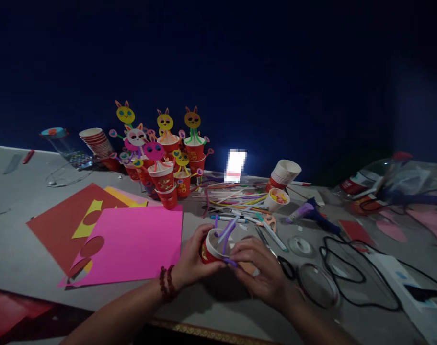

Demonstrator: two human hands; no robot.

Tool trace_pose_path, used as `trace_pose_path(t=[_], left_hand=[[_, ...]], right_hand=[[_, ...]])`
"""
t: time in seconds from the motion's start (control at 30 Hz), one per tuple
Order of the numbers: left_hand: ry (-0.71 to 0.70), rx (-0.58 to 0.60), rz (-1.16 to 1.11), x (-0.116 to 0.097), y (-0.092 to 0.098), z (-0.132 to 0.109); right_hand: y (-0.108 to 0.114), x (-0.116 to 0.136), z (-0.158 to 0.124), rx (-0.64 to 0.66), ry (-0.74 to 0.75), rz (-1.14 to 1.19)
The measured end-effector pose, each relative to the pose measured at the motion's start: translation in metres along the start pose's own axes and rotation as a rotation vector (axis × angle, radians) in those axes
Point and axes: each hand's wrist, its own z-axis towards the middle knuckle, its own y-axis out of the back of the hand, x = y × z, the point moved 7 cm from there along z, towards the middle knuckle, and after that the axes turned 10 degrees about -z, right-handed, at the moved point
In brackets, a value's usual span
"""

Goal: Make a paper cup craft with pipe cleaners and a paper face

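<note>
My left hand [197,256] wraps round a red paper cup [208,251] with a white rim, tilted a little above the table. Purple and pale pipe cleaners [226,235] stick up out of the cup's mouth. At the cup's right side, my right hand [256,266] pinches a purple pipe cleaner [231,262] between thumb and fingers. Its inner end is hidden by the cup. Beyond the cup lie a blue marker [228,219] and a loose heap of coloured pipe cleaners [229,196].
Red cups with paper animal heads [164,177] stand at the back left. Pink card [139,244] covers the left front. Scissors [286,266], clear tape [300,246], a black cable [362,297] and a bottle [362,179] lie to the right. Cups are stacked [283,173] behind.
</note>
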Motion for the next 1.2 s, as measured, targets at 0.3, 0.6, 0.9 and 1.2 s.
trace_pose_path(t=[0.3, 0.6, 0.9, 1.2], left_hand=[[-0.040, -0.007, 0.065, 0.001, -0.001, -0.004], [-0.072, -0.006, 0.145, -0.001, -0.002, -0.006], [-0.079, 0.015, 0.142, -0.001, -0.005, -0.008], [-0.072, 0.043, 0.084, 0.001, -0.009, -0.011]], right_hand=[[-0.003, -0.002, 0.000, -0.069, -0.034, 0.060], [-0.009, -0.016, -0.016, -0.043, -0.140, 0.030], [-0.015, -0.017, -0.021, 0.013, -0.153, 0.069], [-0.018, -0.020, -0.019, 0.022, -0.239, 0.187]])
